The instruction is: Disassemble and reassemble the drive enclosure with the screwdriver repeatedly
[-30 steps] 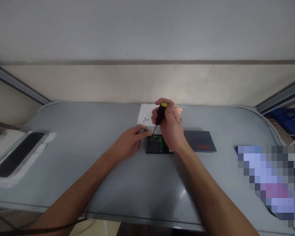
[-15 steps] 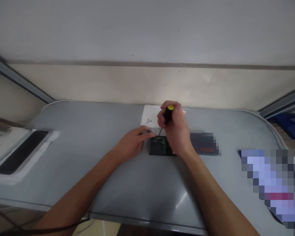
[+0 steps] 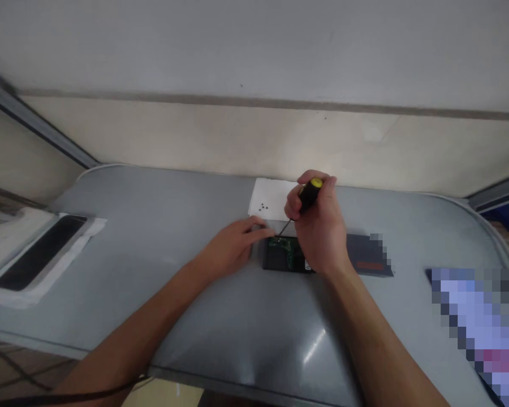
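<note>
My right hand [image 3: 322,232] is closed around a screwdriver [image 3: 309,195] with a black handle and yellow end cap. Its thin shaft slants down to the left, the tip at the upper left part of a small green circuit board [image 3: 287,249] in an opened flat black electronic device [image 3: 275,263]. My left hand [image 3: 231,249] has its fingers stretched out, touching the device's upper left corner. Behind the device, several tiny dark screws [image 3: 262,207] lie on a white sheet of paper [image 3: 275,195]. My right hand hides part of the device and paper.
A dark box [image 3: 365,254] with a reddish patch lies right of the device. On the left, a long black panel [image 3: 42,251] rests on white material. A pixelated bluish object [image 3: 470,316] is at the right. The grey table [image 3: 173,209] meets a wall behind.
The whole view has shifted slightly, so table items appear a little further right. The screwdriver's handle leans more to the right, its tip still at the board. My left hand stays on the device's corner.
</note>
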Demonstrator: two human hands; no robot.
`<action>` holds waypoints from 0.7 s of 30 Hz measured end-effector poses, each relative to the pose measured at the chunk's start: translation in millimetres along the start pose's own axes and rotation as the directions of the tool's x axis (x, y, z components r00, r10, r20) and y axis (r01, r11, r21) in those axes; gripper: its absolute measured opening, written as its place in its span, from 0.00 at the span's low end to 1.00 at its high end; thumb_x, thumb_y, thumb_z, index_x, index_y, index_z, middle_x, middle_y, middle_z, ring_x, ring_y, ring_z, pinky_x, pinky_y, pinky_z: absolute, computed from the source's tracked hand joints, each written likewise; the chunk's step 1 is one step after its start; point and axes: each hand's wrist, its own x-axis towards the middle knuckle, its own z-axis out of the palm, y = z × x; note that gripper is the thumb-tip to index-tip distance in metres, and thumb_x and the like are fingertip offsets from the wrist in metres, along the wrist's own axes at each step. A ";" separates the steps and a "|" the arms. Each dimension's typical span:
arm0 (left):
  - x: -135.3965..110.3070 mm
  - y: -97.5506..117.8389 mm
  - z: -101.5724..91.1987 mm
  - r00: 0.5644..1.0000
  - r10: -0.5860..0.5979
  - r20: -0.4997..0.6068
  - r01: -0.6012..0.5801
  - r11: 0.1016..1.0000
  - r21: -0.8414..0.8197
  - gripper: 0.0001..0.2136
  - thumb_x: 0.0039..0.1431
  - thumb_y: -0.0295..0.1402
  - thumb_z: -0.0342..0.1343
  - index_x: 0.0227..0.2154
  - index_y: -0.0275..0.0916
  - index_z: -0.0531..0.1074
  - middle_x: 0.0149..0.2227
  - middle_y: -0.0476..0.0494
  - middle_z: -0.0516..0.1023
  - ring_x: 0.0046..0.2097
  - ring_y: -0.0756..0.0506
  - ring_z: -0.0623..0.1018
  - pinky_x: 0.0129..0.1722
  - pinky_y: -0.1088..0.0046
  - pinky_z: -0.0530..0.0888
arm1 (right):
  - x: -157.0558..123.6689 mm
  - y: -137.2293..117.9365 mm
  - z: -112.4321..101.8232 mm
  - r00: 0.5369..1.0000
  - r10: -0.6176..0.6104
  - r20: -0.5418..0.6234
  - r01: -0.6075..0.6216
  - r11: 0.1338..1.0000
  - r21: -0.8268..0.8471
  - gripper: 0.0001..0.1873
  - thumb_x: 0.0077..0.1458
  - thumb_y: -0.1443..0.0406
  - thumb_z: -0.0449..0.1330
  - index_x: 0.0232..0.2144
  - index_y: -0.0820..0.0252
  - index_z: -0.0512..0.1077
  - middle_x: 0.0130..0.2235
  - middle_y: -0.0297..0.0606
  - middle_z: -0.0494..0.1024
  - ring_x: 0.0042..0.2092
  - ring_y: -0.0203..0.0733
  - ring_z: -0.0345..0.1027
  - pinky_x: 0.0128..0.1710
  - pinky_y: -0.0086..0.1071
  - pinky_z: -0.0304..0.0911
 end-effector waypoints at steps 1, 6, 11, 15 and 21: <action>-0.4 -0.8 0.5 1.000 0.004 -0.005 -0.004 1.000 -0.005 0.29 0.58 0.14 0.45 0.58 0.42 0.75 0.58 0.38 0.77 0.53 0.43 0.81 0.53 0.62 0.81 | -0.1 0.5 0.1 1.000 0.000 0.004 0.000 1.000 0.015 0.20 0.71 0.43 0.51 0.40 0.49 0.68 0.27 0.30 0.60 0.28 0.36 0.57 0.29 0.33 0.59; -1.5 -2.0 0.6 1.000 0.000 0.002 0.000 0.999 -0.032 0.31 0.55 0.14 0.45 0.59 0.43 0.74 0.59 0.39 0.76 0.56 0.42 0.80 0.57 0.60 0.80 | -2.7 1.5 2.3 0.999 0.024 0.046 -0.024 1.000 -0.002 0.21 0.71 0.41 0.50 0.40 0.48 0.68 0.27 0.30 0.61 0.27 0.38 0.57 0.28 0.34 0.59; 0.0 1.4 -2.0 1.000 -0.016 0.018 0.017 0.999 -0.037 0.33 0.53 0.13 0.45 0.59 0.44 0.74 0.59 0.39 0.76 0.56 0.43 0.80 0.57 0.62 0.79 | -2.4 3.1 1.2 1.000 0.014 0.025 -0.014 1.000 -0.026 0.23 0.69 0.39 0.51 0.41 0.49 0.69 0.27 0.30 0.61 0.27 0.37 0.57 0.26 0.33 0.56; 0.1 0.5 -1.7 1.000 -0.019 0.021 0.020 0.999 -0.039 0.34 0.52 0.12 0.45 0.59 0.45 0.73 0.60 0.40 0.75 0.58 0.43 0.80 0.58 0.63 0.78 | -1.9 5.3 1.8 1.000 -0.012 0.026 0.013 0.999 -0.032 0.24 0.68 0.39 0.52 0.41 0.49 0.69 0.27 0.30 0.61 0.27 0.36 0.58 0.25 0.32 0.56; -0.4 -2.2 -0.1 1.000 -0.012 0.020 0.013 0.999 -0.053 0.34 0.52 0.12 0.45 0.59 0.45 0.73 0.60 0.41 0.75 0.57 0.44 0.80 0.57 0.63 0.78 | -2.7 4.7 5.2 0.999 -0.032 0.017 0.033 0.997 -0.065 0.24 0.68 0.38 0.52 0.40 0.49 0.69 0.27 0.30 0.61 0.27 0.37 0.59 0.26 0.33 0.58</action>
